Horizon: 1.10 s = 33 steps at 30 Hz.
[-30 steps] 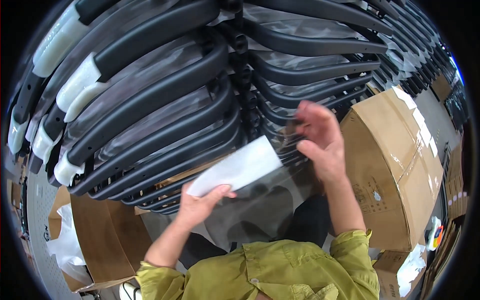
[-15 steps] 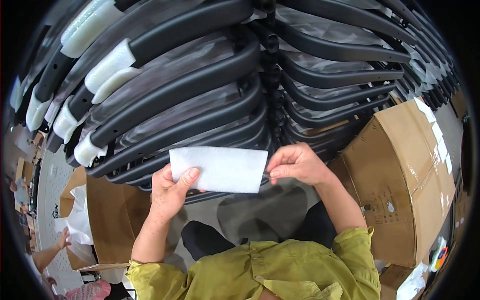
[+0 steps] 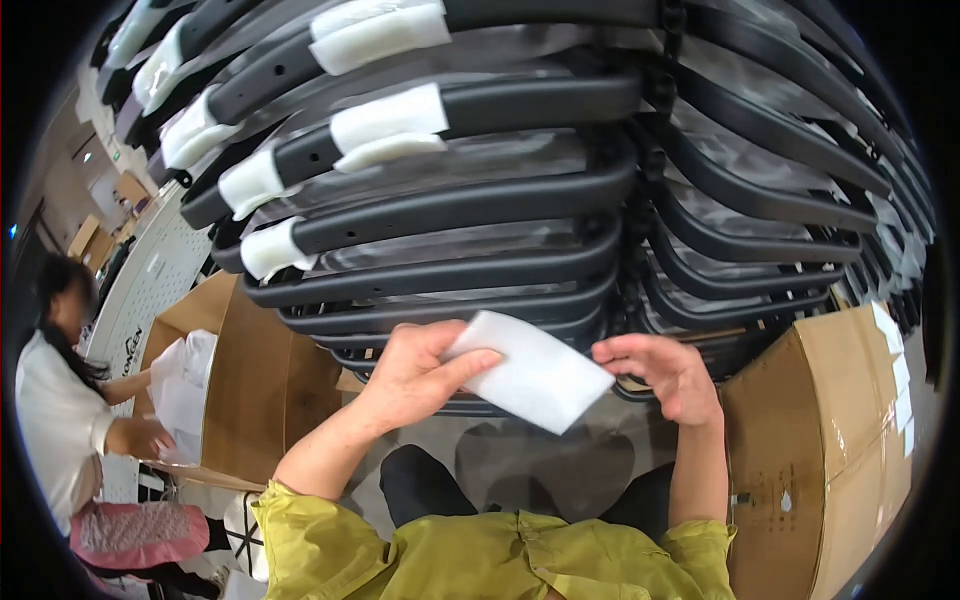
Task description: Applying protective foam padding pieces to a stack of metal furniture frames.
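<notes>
A flat white foam sleeve [image 3: 530, 372] is pinched at its left end by my left hand [image 3: 425, 372], thumb on top. The sleeve tilts down toward the right. Just off its right end hovers my right hand [image 3: 662, 372], fingers loosely stretched and apart from the sleeve, with nothing visible in them. Ahead rises a stack of curved black metal tube frames [image 3: 470, 210]. White foam wraps [image 3: 388, 122] cover parts of several tubes on the left, and clear plastic film lies between the layers.
An open cardboard box [image 3: 250, 380] with white plastic bags stands at left, where another person [image 3: 60, 400] reaches into it. At right stands a large cardboard box [image 3: 780, 440] with taped seams. A white perforated panel [image 3: 130, 290] runs behind the person.
My view has swung left, bringing the other person further in. The foam sleeve has turned from level to slanting, and my right hand has come away from its end with fingers straighter.
</notes>
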Each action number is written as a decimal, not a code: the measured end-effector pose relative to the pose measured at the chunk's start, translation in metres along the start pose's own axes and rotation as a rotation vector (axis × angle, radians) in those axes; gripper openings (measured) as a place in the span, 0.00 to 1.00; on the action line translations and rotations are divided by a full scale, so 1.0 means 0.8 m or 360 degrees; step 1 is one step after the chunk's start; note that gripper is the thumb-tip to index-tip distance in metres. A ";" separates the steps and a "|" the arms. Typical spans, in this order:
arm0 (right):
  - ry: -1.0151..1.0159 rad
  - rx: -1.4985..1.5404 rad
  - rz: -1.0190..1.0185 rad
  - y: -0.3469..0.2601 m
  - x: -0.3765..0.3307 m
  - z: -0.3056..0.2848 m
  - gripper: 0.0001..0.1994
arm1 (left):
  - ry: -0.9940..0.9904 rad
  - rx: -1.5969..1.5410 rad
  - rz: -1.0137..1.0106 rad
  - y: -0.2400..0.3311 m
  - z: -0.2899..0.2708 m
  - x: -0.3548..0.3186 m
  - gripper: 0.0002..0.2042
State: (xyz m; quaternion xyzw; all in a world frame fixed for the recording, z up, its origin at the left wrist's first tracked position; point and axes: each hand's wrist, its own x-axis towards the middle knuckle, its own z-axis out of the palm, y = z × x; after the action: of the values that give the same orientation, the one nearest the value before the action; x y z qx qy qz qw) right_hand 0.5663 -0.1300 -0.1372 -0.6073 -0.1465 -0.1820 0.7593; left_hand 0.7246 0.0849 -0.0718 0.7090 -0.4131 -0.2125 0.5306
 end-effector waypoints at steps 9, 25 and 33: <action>0.0559 0.0276 0.0539 0.076 0.059 0.073 0.15 | 0.0930 0.1332 0.1087 0.040 -0.064 0.048 0.10; 0.0475 0.0340 0.0481 0.088 0.143 0.109 0.11 | 0.0794 0.1350 0.0311 0.031 -0.094 0.116 0.17; 0.0637 0.0053 0.0437 0.100 0.148 0.111 0.08 | 0.0812 0.1007 0.1007 0.012 -0.100 0.097 0.07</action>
State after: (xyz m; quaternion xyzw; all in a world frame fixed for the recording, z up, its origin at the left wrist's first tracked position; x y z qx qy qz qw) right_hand 0.7080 -0.0394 -0.1347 -0.5607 0.0877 -0.1914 0.8008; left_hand 0.8245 0.0675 -0.0240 0.7043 -0.5090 0.2737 0.4123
